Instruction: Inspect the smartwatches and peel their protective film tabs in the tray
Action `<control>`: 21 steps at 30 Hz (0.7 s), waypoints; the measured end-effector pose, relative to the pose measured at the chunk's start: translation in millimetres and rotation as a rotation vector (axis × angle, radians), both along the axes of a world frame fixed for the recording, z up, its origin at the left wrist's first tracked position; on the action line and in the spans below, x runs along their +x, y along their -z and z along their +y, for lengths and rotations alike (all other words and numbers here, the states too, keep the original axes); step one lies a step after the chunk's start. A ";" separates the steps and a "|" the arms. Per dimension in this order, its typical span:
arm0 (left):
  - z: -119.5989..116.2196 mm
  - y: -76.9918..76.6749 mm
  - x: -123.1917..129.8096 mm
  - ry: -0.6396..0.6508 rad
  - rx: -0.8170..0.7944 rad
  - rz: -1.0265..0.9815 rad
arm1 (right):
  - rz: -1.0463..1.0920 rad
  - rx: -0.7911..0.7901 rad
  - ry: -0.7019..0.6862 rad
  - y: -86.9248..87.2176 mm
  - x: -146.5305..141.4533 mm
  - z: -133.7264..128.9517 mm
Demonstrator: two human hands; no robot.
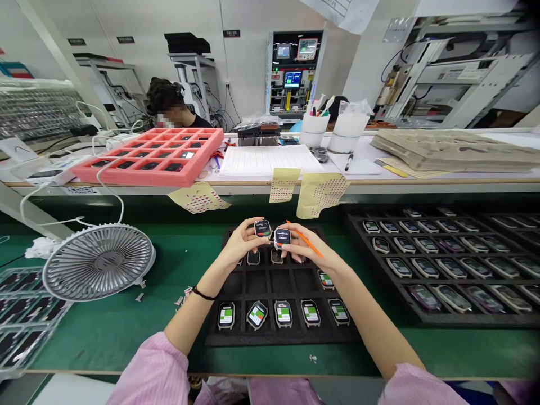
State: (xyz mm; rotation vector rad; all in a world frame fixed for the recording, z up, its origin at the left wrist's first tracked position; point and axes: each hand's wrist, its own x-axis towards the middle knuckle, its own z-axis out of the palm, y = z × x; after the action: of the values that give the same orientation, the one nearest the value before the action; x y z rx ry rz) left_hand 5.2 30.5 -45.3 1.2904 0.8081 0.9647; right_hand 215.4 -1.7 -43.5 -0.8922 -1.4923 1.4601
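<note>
Between thumb and fingers, my left hand grips a square watch body with a lit dark screen. Close beside it, my right hand holds a second watch body, its screen also lit, along with an orange stick that slants across the fingers. Both hands are over a black foam tray. A row of watch bodies with green and white screens, such as a tilted one, lies in the tray's front compartments. Several middle compartments hold nothing. The hands partly cover the back rows.
A larger black tray full of watch bodies is on the right. At the left stand a round fan and clear trays. The shelf holds a red foam tray, papers and white cups. A person sits beyond.
</note>
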 end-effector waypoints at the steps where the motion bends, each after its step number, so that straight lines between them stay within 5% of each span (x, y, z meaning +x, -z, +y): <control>1: -0.8 -1.0 -0.2 -0.003 0.010 0.009 | 0.005 0.014 -0.002 0.2 0.1 -0.1; 21: -1.6 -1.4 3.7 -0.082 -0.009 0.035 | -0.018 0.056 0.085 0.0 -3.6 -2.0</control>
State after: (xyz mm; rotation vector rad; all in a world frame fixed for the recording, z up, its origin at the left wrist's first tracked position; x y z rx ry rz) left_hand 8.9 29.0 -43.9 1.2778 0.8966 1.0050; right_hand 211.9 -3.6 -43.6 -0.9253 -1.4835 1.3455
